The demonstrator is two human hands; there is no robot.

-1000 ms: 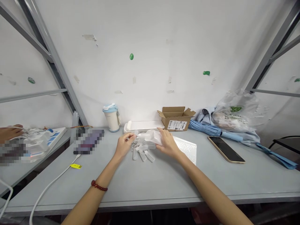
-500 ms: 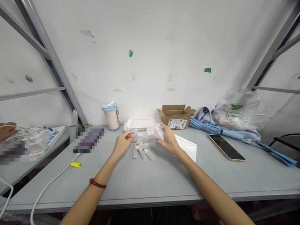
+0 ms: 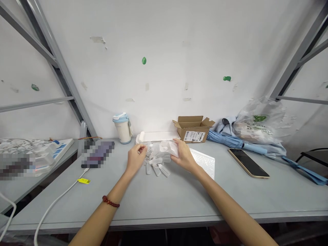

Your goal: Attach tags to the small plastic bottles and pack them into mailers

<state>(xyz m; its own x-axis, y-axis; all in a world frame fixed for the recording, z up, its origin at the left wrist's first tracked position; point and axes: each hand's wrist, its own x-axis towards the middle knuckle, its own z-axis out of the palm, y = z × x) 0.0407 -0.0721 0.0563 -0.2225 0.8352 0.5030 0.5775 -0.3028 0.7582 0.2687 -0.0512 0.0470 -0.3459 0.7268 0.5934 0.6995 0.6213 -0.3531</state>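
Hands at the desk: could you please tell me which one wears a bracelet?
The left hand, farther from the cardboard box: a red beaded bracelet circles its forearm, while the right hand has none.

Both forearms are bare from the lower edge of the view up to the left hand point(image 3: 136, 156) and the right hand point(image 3: 184, 156). They look slender and smooth, narrowing at the wrists. Around the left forearm, a little below the wrist, sits a dark-red bracelet of small round beads point(image 3: 111, 203), strung close together in a single row. At its outer end, away from the thumb side, the beads look thicker and bunched. Their surface has a slight shine; any carving on them is too small to make out.
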